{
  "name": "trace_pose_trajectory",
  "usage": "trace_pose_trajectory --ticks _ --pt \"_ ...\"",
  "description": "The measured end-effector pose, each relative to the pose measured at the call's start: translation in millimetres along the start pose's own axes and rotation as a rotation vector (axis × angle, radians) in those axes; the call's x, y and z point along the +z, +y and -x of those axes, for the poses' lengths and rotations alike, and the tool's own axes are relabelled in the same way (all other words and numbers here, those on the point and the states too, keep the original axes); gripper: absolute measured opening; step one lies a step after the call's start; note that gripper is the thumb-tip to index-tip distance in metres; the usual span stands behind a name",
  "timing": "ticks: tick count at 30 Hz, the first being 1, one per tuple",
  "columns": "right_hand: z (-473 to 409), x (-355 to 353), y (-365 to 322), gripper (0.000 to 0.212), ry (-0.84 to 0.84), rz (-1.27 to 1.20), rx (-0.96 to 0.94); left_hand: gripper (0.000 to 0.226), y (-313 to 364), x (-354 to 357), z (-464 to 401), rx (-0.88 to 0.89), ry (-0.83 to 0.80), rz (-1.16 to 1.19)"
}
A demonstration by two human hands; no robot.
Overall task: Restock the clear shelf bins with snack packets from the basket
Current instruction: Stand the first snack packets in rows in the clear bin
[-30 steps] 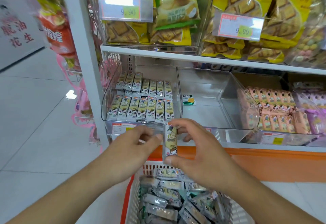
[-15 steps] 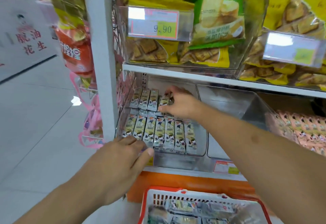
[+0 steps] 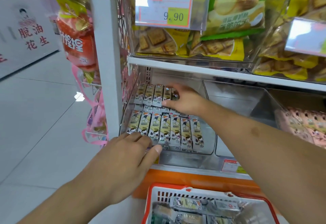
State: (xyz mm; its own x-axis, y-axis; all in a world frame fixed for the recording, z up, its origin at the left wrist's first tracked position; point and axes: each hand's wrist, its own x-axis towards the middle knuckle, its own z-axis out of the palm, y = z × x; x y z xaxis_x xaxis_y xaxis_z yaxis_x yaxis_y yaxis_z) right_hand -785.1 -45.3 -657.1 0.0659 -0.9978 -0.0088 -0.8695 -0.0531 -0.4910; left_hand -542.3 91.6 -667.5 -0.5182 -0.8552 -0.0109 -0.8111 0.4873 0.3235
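— Since half a second ago, what has shifted?

— Little. Both hands are much where they were: the right hand (image 3: 185, 100) remains deep in the clear bin (image 3: 210, 142), and the left hand (image 3: 123, 162) remains at the bin's front lip. Everything merely looms larger in view.

— What are the right fingers doing?

— They are curled over the right end of the back row of packets (image 3: 155, 94), tips on a packet there. Whether they pinch it or only press it, I cannot tell; the fingertips are blurred.

— And the left?

— Fingers fairly straight and relaxed, tips touching the lower ends of the front row of packets (image 3: 174, 132), thumb stretched along the bin's front edge. Nothing is gripped.

— Where are the remaining packets?

— Below the left wrist, in the red-rimmed basket (image 3: 187, 188), loose packets (image 3: 187, 203) lie in a heap.

— Anything around the fingers?

— Right of the right forearm sits a neighbouring clear bin (image 3: 247, 110); beyond it, pink packets (image 3: 303, 123). Above the right hand, a price tag (image 3: 164, 9) reads 9.90, fronting yellow cracker bags (image 3: 158, 41).
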Motion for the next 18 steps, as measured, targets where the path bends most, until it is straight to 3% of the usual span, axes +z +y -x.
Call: trace_pose_trajectory --ticks 4,8,10,13,16,18 --pt "28 -7 -5 0.064 0.075 -0.035 -0.027 0.058 9 -3 6 -0.009 0.015 0.055" --pt "91 -11 -16 0.018 0.144 -0.232 -0.120 0.049 21 -3 16 0.054 0.046 0.110" --pt "138 -10 -18 0.011 0.135 -0.267 -0.180 0.042 27 5 22 0.080 0.011 0.139" --pt "207 13 -9 0.015 -0.029 -0.330 -0.132 0.038 32 35 28 0.079 -0.184 0.066" --pt "258 69 24 0.012 -0.255 -0.236 0.004 0.034 37 78 41 0.043 -0.417 -0.025" --pt "288 113 50 0.010 -0.447 -0.114 0.076 0.049 41 107 56 -0.059 -0.539 -0.038"
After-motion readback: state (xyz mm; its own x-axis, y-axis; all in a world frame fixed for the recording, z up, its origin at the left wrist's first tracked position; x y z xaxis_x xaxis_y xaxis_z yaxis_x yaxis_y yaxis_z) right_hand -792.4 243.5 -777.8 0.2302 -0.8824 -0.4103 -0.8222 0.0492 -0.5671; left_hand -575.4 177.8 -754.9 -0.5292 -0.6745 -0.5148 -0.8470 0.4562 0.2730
